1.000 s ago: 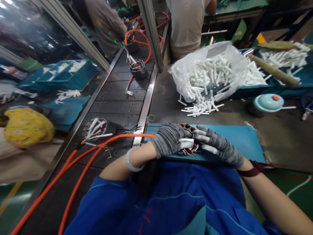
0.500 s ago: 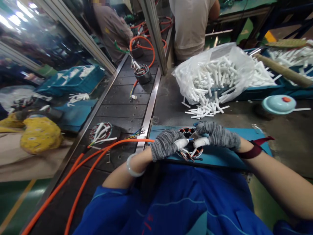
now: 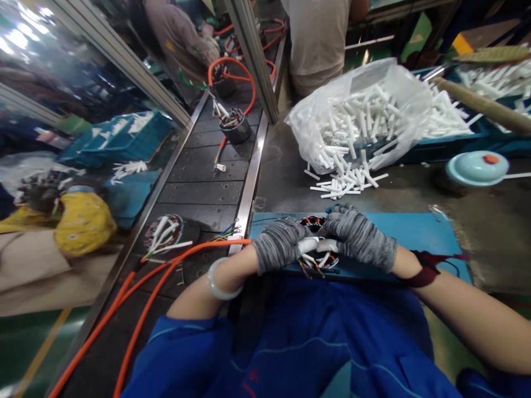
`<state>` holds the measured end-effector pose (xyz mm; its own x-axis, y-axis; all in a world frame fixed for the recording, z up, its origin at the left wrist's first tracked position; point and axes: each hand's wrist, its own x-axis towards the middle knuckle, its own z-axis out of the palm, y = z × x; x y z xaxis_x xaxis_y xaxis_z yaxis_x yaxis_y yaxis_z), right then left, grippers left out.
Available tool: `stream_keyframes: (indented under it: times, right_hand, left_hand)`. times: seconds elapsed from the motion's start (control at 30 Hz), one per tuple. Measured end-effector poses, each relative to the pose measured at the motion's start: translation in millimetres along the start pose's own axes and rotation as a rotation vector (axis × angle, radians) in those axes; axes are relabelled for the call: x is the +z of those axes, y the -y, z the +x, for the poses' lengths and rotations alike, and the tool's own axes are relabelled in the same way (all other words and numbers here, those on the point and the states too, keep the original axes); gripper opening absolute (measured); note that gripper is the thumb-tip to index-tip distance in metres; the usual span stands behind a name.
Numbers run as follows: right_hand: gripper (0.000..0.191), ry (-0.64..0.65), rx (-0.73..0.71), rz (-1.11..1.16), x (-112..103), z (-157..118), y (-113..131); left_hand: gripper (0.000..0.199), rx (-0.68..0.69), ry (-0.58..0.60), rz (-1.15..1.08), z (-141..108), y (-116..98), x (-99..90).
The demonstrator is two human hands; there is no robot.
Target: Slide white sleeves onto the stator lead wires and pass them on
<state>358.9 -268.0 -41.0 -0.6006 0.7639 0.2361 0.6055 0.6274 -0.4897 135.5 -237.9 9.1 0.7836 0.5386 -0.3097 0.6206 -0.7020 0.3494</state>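
Note:
A motor stator (image 3: 312, 222) with orange and black windings lies on a blue mat (image 3: 427, 235) right before me. My left hand (image 3: 279, 244), in a grey striped glove with a white-covered thumb, is closed at the stator's left side. From the right, my right hand (image 3: 360, 236), gloved the same way, meets it with the fingers pinched together. Between the thumbs a bit of thin wire with white and blue on it shows; its ends are hidden. Below the thumbs, white sleeves and dark wires (image 3: 318, 267) stick out of the stator.
A plastic bag (image 3: 305, 121) of short white tubes (image 3: 344, 182) spills onto the bench behind the mat. A light-blue lidded container (image 3: 477, 168) stands at right. On the conveyor (image 3: 193, 193) at left are another stator (image 3: 166, 232) and orange cables (image 3: 145, 309). Co-workers stand beyond.
My thumbs have come closer together over the stator, and the right hand has shifted slightly left and turned. The whole view has shifted a little with my head.

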Motion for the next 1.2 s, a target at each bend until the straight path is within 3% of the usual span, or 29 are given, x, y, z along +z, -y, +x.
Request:
stream_keyframes:
  times: [0.13,0.3,0.4,0.5,0.7,0.83,1.0,1.13,1.2]
  right_hand:
    - [0.039,-0.069,-0.048,0.047,2,-21,-15]
    - [0.026,-0.163,0.111,0.424,-8,-40,-20]
    - [0.024,-0.215,0.181,0.516,-8,-42,-16]
    - [0.029,-0.233,0.149,0.448,-7,-40,-13]
    - [0.03,-0.2,-0.048,0.196,-4,-31,-17]
    - [0.031,-0.18,-0.012,0.285,-2,-31,-18]
    - [0.03,-0.196,0.122,0.4,0,-34,-19]
    - [0.029,-0.237,0.162,0.451,4,-41,-21]
    - [0.029,-0.228,0.195,0.493,5,-48,-20]
  left_hand:
    - [0.046,-0.071,0.091,0.185,8,-15,-2.7]
    - [0.051,-0.056,0.06,0.239,26,-27,4.1]
    - [0.051,-0.022,0.061,0.204,36,-36,0.8]
    - [0.05,0.038,0.029,0.133,35,-34,-4.7]
    - [0.048,0.266,-0.075,-0.085,18,-4,-1.9]
    - [0.046,0.188,-0.026,0.06,16,-2,1.5]
    - [0.043,0.071,0.028,0.231,36,-26,5.8]
    - [0.042,0.018,0.009,0.262,43,-48,-6.2]
    - [0.045,0.002,-0.018,0.227,33,-46,-15.6]
